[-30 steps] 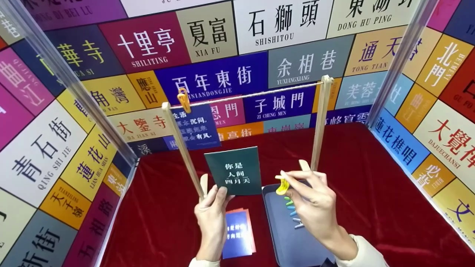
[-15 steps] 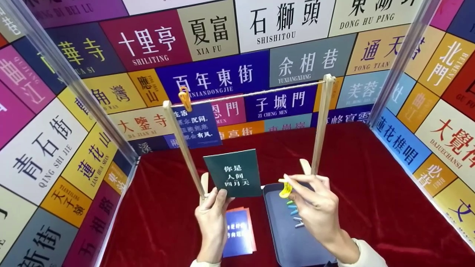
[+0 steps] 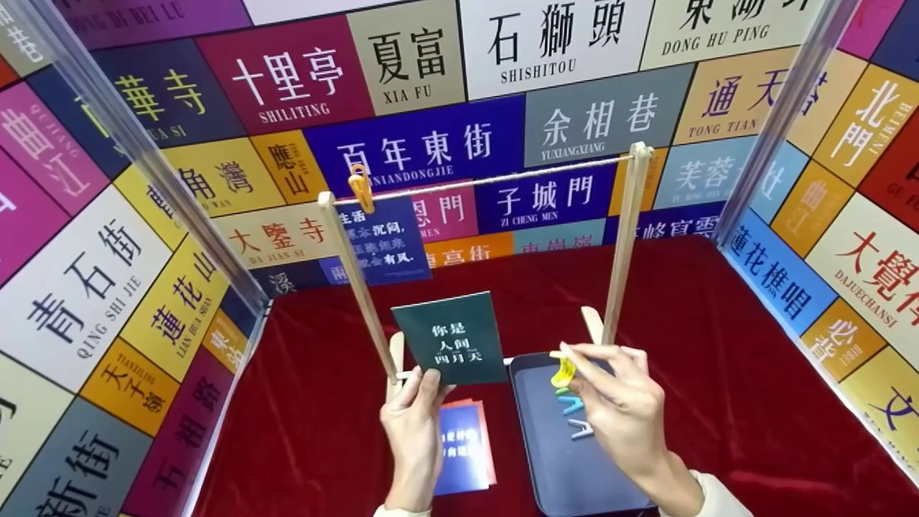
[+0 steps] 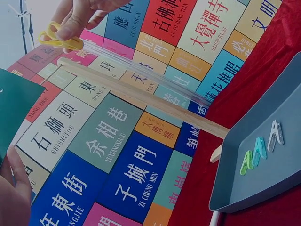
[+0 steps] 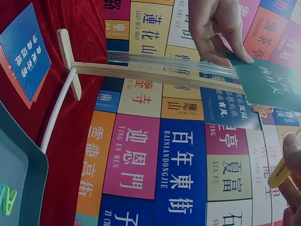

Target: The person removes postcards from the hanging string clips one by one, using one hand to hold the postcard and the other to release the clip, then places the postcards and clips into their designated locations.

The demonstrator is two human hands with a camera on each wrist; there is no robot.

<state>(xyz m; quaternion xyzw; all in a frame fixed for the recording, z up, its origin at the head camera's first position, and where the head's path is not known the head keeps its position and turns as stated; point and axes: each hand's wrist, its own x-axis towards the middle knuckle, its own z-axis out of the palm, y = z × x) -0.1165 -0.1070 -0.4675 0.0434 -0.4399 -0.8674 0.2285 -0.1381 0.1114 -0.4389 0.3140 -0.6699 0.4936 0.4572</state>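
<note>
My left hand (image 3: 413, 431) holds a dark green card (image 3: 449, 341) with white characters, pinching its lower left corner between thumb and fingers. To the right, my right hand (image 3: 624, 402) pinches a yellow clothespin (image 3: 563, 370), apart from the card. Behind and above both hands runs a white string (image 3: 488, 178) between two wooden posts. From its left end hangs a blue card (image 3: 393, 251) under an orange clothespin (image 3: 361, 188). In the left wrist view the pinched yellow clothespin (image 4: 61, 41) shows its looped handles between thumb and fingers.
A dark grey tray (image 3: 528, 459) lies under my right hand, holding green (image 4: 245, 162), blue (image 4: 259, 149) and grey clothespins (image 4: 276, 133). Left of it are stacked cards (image 3: 463, 449) on red cloth (image 3: 309, 431). The wooden left post (image 3: 357, 287) and right post (image 3: 623, 251) stand beyond my hands.
Both hands have lowered slightly, the green card tilting a little. The yellow clothespin has shifted slightly right, away from the card. Both grips are unchanged.
</note>
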